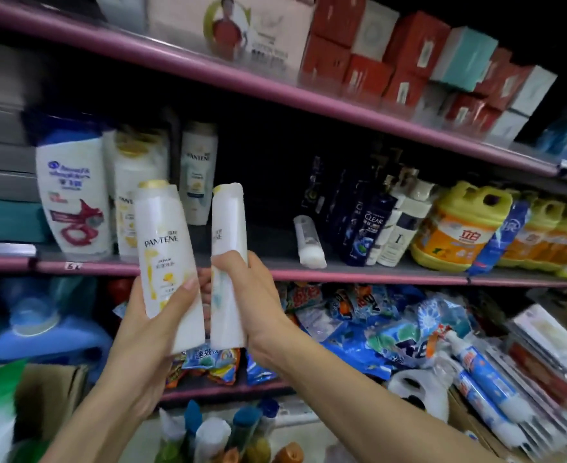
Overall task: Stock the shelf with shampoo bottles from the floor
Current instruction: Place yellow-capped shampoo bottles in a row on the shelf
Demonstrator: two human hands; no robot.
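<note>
Left hand [148,324] fingers wrapped round white Pantene bottle [166,259]; right hand [253,295] fingers grip second white bottle [229,235]. Both bottles upright, held before middle shelf [359,274], pink-edged, dim-lit. More bottles [228,432] below near floor; cardboard box [51,392] left.

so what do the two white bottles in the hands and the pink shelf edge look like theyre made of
Left-hand Pantene bottle: looks like glossy white plastic, with a soft sheen and a printed label; the cap seems gold-toned.
Right-hand bottle: likely the same smooth white plastic, seen side-on.
Pink shelf edge: probably painted metal or plastic, a rounded strip; blur leaves it open.
</note>
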